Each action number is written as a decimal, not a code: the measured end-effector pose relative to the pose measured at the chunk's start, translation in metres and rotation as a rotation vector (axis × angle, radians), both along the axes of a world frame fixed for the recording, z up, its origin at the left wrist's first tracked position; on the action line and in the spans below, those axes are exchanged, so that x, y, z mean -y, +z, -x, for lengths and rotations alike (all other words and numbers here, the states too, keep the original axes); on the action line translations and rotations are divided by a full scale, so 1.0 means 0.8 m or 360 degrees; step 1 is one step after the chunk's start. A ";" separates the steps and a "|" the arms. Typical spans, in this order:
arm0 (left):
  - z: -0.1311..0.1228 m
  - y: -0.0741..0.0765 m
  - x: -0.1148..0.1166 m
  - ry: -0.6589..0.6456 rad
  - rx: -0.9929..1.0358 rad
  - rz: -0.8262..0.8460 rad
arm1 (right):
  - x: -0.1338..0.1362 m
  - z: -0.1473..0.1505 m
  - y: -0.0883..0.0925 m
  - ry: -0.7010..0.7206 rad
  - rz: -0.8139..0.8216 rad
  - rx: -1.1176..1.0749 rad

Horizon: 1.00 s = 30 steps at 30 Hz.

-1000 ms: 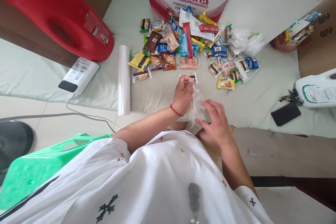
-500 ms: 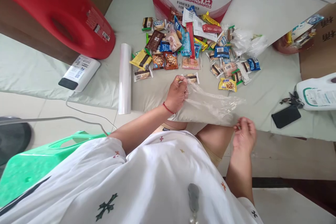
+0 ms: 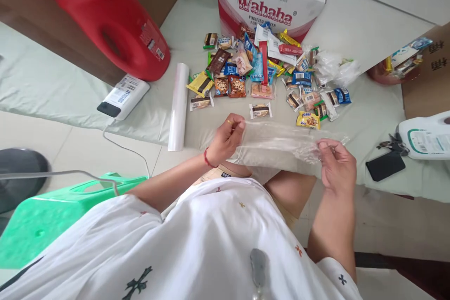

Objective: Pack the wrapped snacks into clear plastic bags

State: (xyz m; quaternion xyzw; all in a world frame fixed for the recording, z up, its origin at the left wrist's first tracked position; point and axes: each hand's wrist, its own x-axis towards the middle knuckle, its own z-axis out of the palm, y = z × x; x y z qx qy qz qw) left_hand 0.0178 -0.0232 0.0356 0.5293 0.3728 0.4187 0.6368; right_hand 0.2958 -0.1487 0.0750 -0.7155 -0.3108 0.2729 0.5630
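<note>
A clear plastic bag [image 3: 277,143] is stretched flat between my two hands, just above my knees. My left hand [image 3: 227,138] pinches its left end, fingers closed. My right hand [image 3: 337,164] pinches the right end, fingers closed too. Just beyond the bag lies a single wrapped snack [image 3: 260,111], and behind it a spread pile of wrapped snacks [image 3: 263,70] on the pale sheet [image 3: 351,117]. A roll of clear plastic bags [image 3: 178,105] lies left of the pile.
A Wahaha carton [image 3: 270,0] stands behind the snacks. A red jug [image 3: 112,23] and a white device [image 3: 123,96] with a cable are at left. A black phone [image 3: 385,165], keys and a white jug [image 3: 423,133] lie at right. A green stool [image 3: 52,215] is beside me.
The crumpled bag has been pulled out lengthwise: my right hand drew its end out to the right, then rose a little. My left hand kept hold of the other end.
</note>
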 end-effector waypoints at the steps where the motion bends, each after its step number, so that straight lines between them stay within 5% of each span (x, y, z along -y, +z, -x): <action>1: 0.018 -0.002 0.003 -0.0040 -0.0068 -0.0028 | 0.010 -0.005 0.013 0.0155 0.0133 0.0060; 6: 0.081 0.004 0.012 -0.0102 -0.0390 -0.0226 | 0.043 -0.024 0.043 0.0622 0.0330 0.0249; 9: 0.081 0.006 0.003 -0.0181 -0.0570 -0.0261 | 0.019 -0.035 0.021 0.0583 0.0276 0.0244; 13: 0.052 -0.015 -0.035 -0.0262 -0.0789 -0.0279 | -0.049 -0.039 -0.033 0.0257 0.0224 0.0178; 15: 0.036 -0.025 -0.056 -0.0099 -0.0950 -0.0300 | -0.081 -0.036 -0.058 0.0122 0.0193 0.0140; 17: 0.024 -0.022 -0.070 0.0300 -0.1061 -0.0442 | -0.103 -0.031 -0.076 0.0050 0.0174 0.0088; 19: 0.015 -0.008 -0.072 0.0721 -0.1070 -0.0730 | -0.114 -0.024 -0.086 0.0024 0.0173 0.0034; 21: 0.007 0.009 -0.062 0.0833 -0.1017 -0.1071 | -0.117 -0.017 -0.091 0.0024 0.0185 -0.0032; 25: -0.016 0.010 -0.033 0.0084 -0.1072 -0.1495 | -0.116 -0.011 -0.089 0.0064 0.0249 -0.0165; 30: -0.023 -0.046 -0.021 -0.0500 -0.1592 -0.1359 | -0.114 -0.033 -0.074 0.0042 0.0346 -0.0263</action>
